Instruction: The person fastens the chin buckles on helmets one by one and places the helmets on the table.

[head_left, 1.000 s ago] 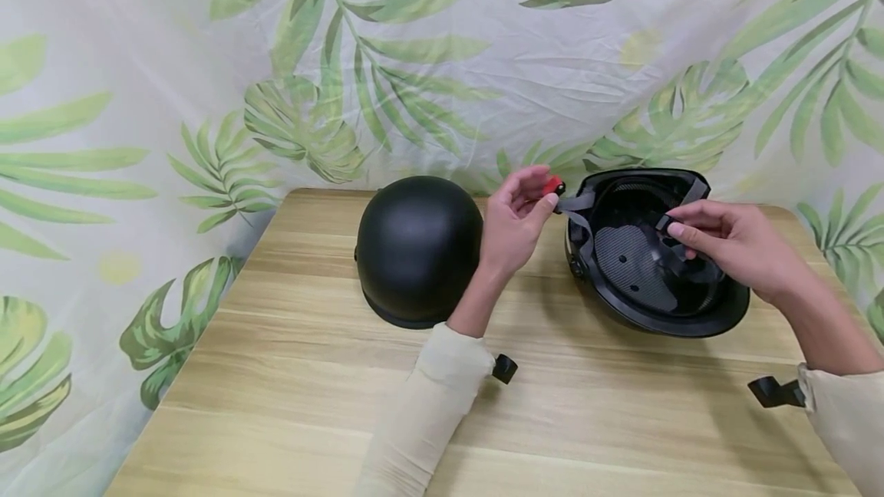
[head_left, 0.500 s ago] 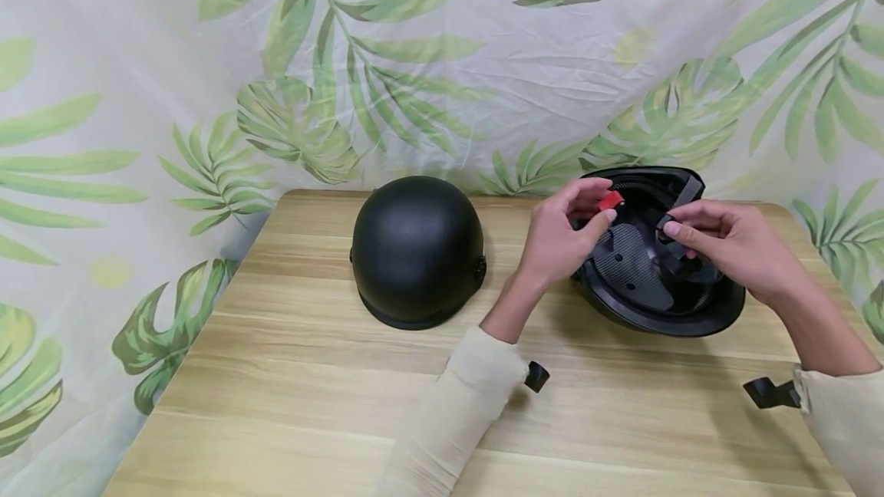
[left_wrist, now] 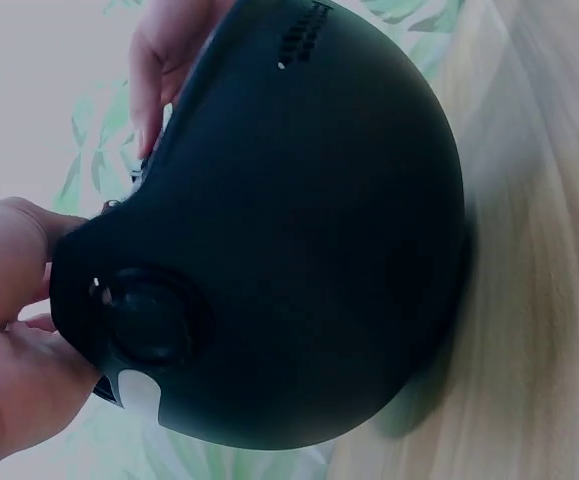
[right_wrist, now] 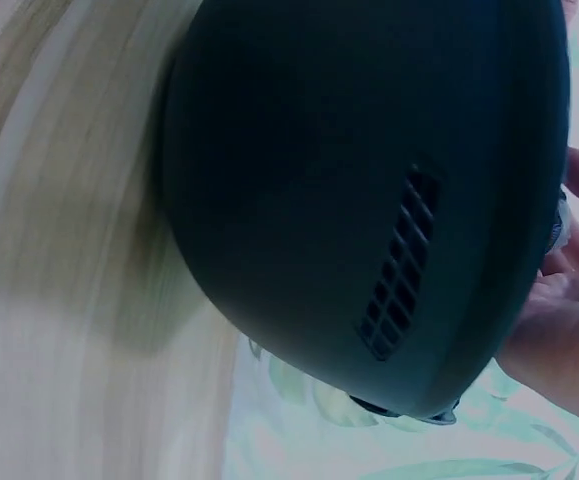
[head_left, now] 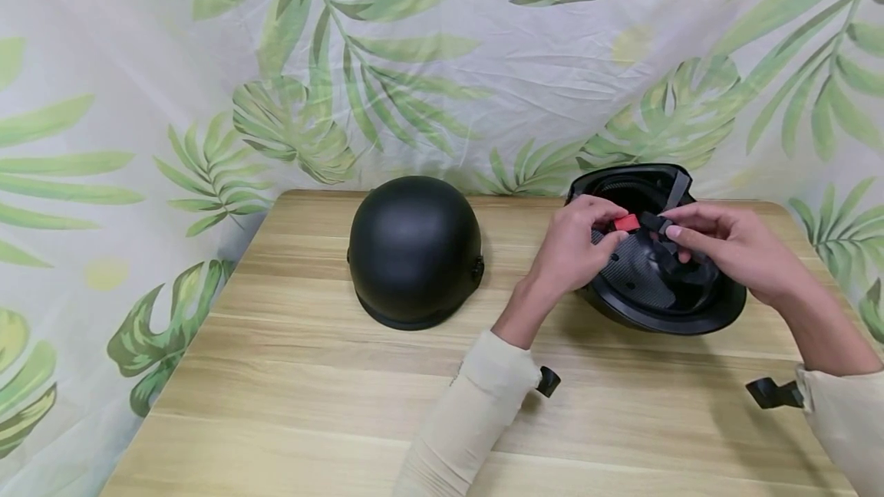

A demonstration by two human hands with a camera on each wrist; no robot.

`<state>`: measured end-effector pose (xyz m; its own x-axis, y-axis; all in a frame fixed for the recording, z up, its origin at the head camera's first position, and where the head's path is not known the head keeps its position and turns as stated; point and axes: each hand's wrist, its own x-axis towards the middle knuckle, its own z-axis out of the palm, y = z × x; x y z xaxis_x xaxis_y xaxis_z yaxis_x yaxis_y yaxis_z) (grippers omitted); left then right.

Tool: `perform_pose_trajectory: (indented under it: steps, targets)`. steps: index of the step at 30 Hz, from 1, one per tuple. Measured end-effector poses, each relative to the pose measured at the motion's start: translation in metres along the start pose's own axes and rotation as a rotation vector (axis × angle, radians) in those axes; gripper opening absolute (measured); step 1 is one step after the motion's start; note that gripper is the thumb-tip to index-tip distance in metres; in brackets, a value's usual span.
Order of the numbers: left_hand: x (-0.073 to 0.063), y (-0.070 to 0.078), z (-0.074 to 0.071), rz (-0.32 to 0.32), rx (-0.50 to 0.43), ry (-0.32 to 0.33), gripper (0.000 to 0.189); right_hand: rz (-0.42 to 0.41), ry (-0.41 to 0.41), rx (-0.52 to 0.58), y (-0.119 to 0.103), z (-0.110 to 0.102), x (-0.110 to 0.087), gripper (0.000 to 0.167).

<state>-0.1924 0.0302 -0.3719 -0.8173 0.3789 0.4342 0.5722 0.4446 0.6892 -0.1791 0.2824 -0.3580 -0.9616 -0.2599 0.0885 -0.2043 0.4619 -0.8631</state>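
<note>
Upturned helmet (head_left: pixel 656 305), right side of my table (head_left: pixel 311 374): my left hand (head_left: pixel 576 251) pinches the red buckle (head_left: pixel 627 222); my right hand (head_left: pixel 725 248) pinches the black clip (head_left: pixel 652 222), over its open inside.

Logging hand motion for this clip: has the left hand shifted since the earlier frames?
Yes. The left hand moved right, away from the upright matte black helmet, over the upturned black helmet.

Cream long sleeves (head_left: pixel 476 413), black wrist mounts (head_left: pixel 766 393), bare hands (head_left: pixel 576 251).
</note>
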Motion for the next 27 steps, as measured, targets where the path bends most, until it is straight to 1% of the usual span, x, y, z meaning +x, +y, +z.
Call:
perform_pose_trajectory:
  steps: [3,8,10,14,17,21,27]
  targets:
    - [-0.0002,-0.0017,-0.0014,-0.016,0.034,-0.014,0.027,0.007,-0.014,-0.001,0.0019,0.0003,-0.001,0.024]
    - [0.0016,-0.0058,-0.0037,-0.007,0.095,-0.011,0.027,0.025,-0.023,0.011,0.0036,0.003,-0.002,0.02]
    - [0.002,-0.007,-0.0048,-0.015,0.109,-0.005,0.027,0.036,-0.029,0.021,0.0042,0.0045,-0.003,0.019]
    - [0.0026,-0.0073,-0.007,-0.032,0.106,0.016,0.028,0.051,-0.044,0.046,0.0053,0.0075,-0.0059,0.02]
    - [0.0026,-0.0062,-0.0076,-0.024,0.092,0.027,0.027,0.048,-0.053,0.054,0.0056,0.0093,-0.008,0.022]
    - [0.0019,-0.0033,-0.0067,-0.012,0.098,0.014,0.027,0.045,-0.053,0.052,0.0049,0.0092,-0.0095,0.021]
    - [0.0008,0.0023,-0.0045,-0.01,0.151,-0.012,0.028,0.056,-0.049,0.058,0.0042,0.0027,-0.0083,0.023]
